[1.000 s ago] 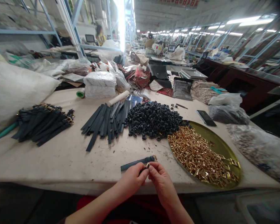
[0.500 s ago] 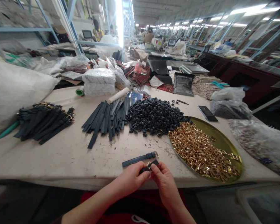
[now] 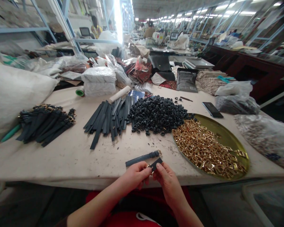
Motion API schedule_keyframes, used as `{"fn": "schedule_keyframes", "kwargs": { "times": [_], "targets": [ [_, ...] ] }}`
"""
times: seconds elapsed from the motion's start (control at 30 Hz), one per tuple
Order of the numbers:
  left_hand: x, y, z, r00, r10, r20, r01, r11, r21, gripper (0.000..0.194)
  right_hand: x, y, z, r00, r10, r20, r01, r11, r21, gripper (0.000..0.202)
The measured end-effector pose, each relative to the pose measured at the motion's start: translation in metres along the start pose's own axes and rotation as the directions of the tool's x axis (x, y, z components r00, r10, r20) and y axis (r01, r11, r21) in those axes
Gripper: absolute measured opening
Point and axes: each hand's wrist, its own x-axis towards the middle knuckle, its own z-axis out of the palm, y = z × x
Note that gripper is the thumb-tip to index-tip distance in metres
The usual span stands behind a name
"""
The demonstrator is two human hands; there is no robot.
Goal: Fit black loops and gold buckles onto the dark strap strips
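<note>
Near the table's front edge, my left hand (image 3: 139, 174) and my right hand (image 3: 166, 176) pinch a short dark strap (image 3: 156, 164) between them. A gold buckle (image 3: 149, 166) shows beside my left fingertips, partly hidden. Just behind them lies a finished-looking dark strap (image 3: 140, 158) with a gold buckle at its right end. Farther back are a fan of flat dark strips (image 3: 107, 116) and a heap of small dark loops (image 3: 158, 114). To the right, a round golden tray (image 3: 236, 138) holds a pile of gold buckles (image 3: 203, 148).
A bundle of dark straps with buckles (image 3: 46, 123) lies at the left beside a white sack (image 3: 19, 91). A phone (image 3: 212, 109) and plastic bags (image 3: 236, 97) are at the right. Wrapped white packs (image 3: 99, 80) stand at the back. A person (image 3: 149, 31) sits far off.
The strap's right end in my hands has tilted upward, and my left fingers have shifted around the buckle. The view has shifted slightly.
</note>
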Motion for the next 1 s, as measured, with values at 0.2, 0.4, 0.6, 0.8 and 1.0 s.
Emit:
{"fn": "schedule_keyframes", "kwargs": {
  "times": [0.2,0.4,0.6,0.8,1.0],
  "targets": [
    [0.005,-0.005,0.005,0.998,-0.011,-0.066,0.009,1.000,-0.020,0.026,-0.004,-0.002,-0.002,0.965,-0.259,-0.050,0.223,0.900,-0.375,0.024],
    [-0.001,-0.004,0.005,0.960,0.225,-0.168,-0.156,0.925,0.348,0.028,-0.002,-0.005,-0.009,0.967,-0.252,0.029,0.237,0.856,-0.460,0.022],
    [0.006,0.004,-0.007,0.987,0.113,-0.116,-0.098,0.988,0.122,0.033,0.009,-0.021,-0.007,0.944,-0.215,0.252,0.293,0.895,-0.336,0.027],
    [0.011,0.013,-0.013,0.969,0.234,-0.081,-0.235,0.972,-0.014,0.027,0.074,-0.066,-0.027,0.904,-0.366,0.222,0.380,0.444,-0.811,0.042],
    [0.012,0.005,-0.016,0.969,0.161,-0.185,-0.173,0.984,-0.047,0.029,0.131,-0.075,-0.030,0.857,-0.491,0.159,0.290,0.203,-0.935,0.013]
  ]
}}
